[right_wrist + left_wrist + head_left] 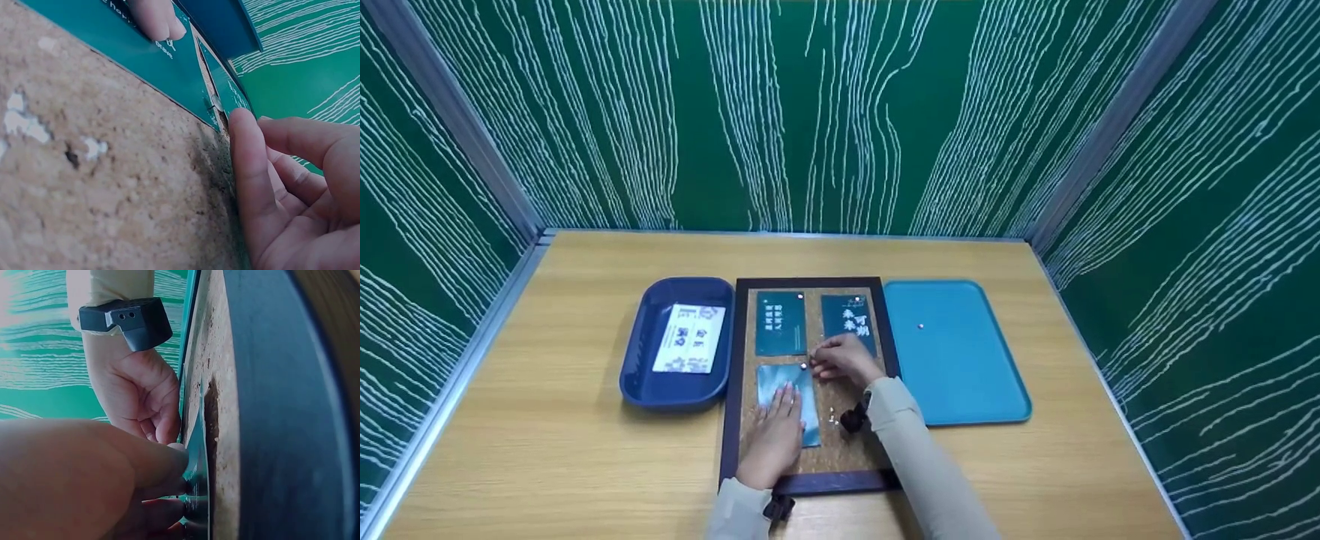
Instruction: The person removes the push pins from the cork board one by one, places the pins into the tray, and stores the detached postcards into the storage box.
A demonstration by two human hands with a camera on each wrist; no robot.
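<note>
My left hand point(780, 431) lies with straight fingers on a shiny green card point(812, 420) at the lower left of a framed cork board point(851, 457), pressing it down. A thumbtack point(217, 103) stands in that card's upper right corner, its pin partly showing. Beside the tack is my right hand point(844, 358), fingers bent, with the fingertips point(243, 121) just apart from the tack head and nothing seen between them. In the left wrist view the card's near edge lifts off the cork. Two more green cards, one upper left point(780, 334) and one upper right point(834, 309), each carry a tack.
Several loose tacks point(833, 417) lie on the cork by the right wrist. Left of the board stands a dark blue bin point(637, 375) holding a white printed card point(690, 337). A flat turquoise tray point(967, 360) on the right bears one small tack point(920, 326). Green patterned panels point(840, 112) enclose the table.
</note>
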